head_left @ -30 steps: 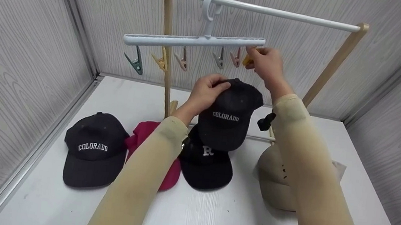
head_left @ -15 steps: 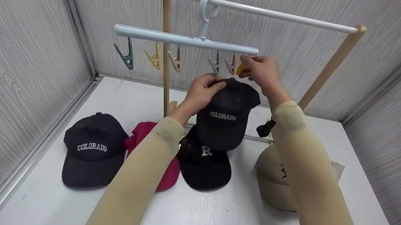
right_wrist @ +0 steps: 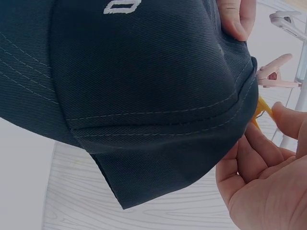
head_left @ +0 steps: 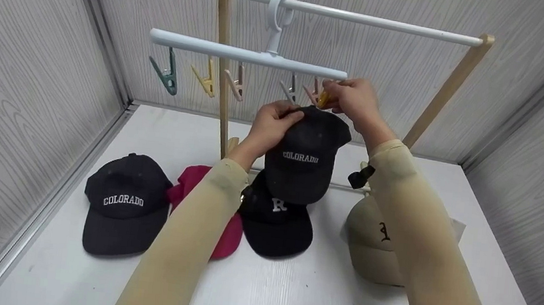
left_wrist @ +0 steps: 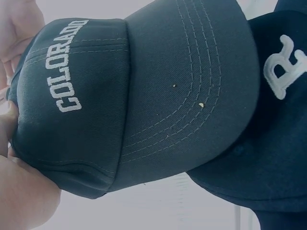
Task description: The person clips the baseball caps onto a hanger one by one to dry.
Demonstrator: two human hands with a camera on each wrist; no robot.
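My left hand [head_left: 271, 124] pinches a dark cap [head_left: 303, 138] lettered COLORADO by the top of its crown, thumb in front. The cap hangs brim down before the rack. With my right hand [head_left: 358, 103] I pinch a yellow-orange clip [head_left: 323, 99] at the right end of a pale blue clip hanger [head_left: 202, 46]. That clip is right at the top of the cap's crown. In the right wrist view the clip [right_wrist: 261, 109] shows beside the crown's edge; whether its jaws bite the fabric I cannot tell.
The hanger hooks over the rack's white rail [head_left: 367, 19]. Its other clips, such as a green clip [head_left: 168, 75], hang loose. On the white table lie another COLORADO cap [head_left: 127, 203], a crimson cap [head_left: 230, 239], a black R cap [head_left: 279, 231] and a khaki cap [head_left: 369, 238].
My right hand has drawn the yellow-orange clip down and left to the cap's crown. The hanger's right end has dipped and its left end risen. My left hand has barely moved.
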